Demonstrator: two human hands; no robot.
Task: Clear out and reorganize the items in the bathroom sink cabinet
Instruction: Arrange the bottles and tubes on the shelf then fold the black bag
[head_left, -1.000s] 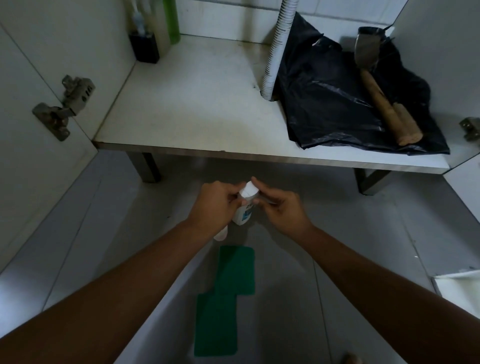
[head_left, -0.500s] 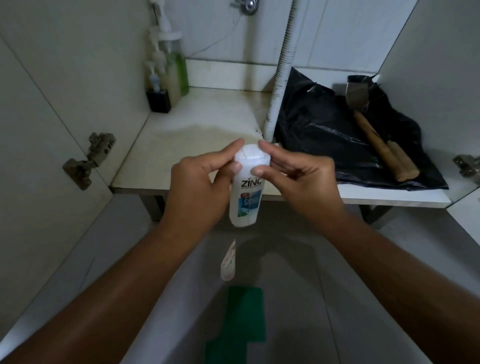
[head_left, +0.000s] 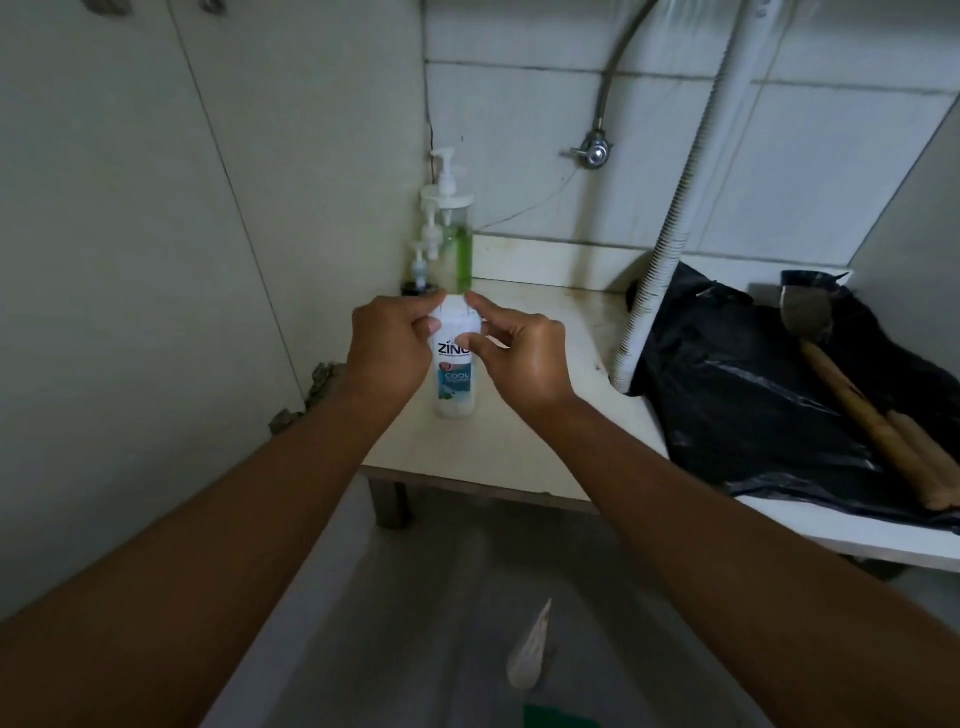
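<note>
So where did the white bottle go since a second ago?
The white bottle went up and forward, from low over the floor to the left part of the shelf, just in front of the pump bottles. The left hand and right hand still hold its top; nothing was let go. The black bag and hammer stayed put on the shelf.

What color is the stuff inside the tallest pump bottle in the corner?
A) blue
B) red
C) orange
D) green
D: the tallest pump bottle, standing in the back corner of the cabinet shelf, is clear and shows green liquid inside.
</note>
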